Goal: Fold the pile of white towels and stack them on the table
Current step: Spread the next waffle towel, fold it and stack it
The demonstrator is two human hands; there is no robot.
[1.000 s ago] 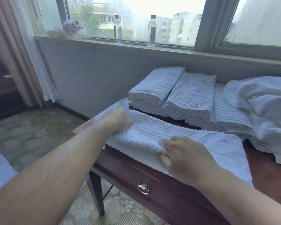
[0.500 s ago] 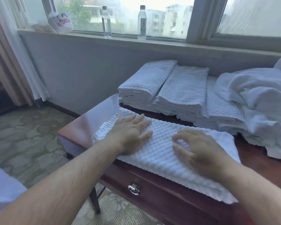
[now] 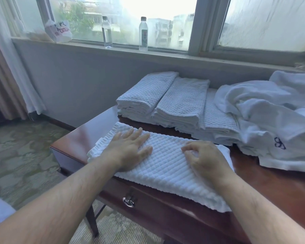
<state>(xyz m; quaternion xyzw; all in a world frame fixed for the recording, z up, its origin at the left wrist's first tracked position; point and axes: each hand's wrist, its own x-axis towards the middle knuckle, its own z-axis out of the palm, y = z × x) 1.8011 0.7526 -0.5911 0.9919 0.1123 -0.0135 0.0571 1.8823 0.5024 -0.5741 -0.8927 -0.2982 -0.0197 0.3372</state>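
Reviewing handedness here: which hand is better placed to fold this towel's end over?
Probably the right hand: its fingers are curled into the towel near its right end, while the left hand lies flat, pinning it.

A white waffle-textured towel (image 3: 165, 162) lies folded in a long flat band along the front edge of the tabletop (image 3: 280, 187). Behind this towel, three stacks of folded towels (image 3: 176, 104) stand side by side. To the right of the stacks, a crumpled pile of unfolded white towels (image 3: 271, 120) rests.
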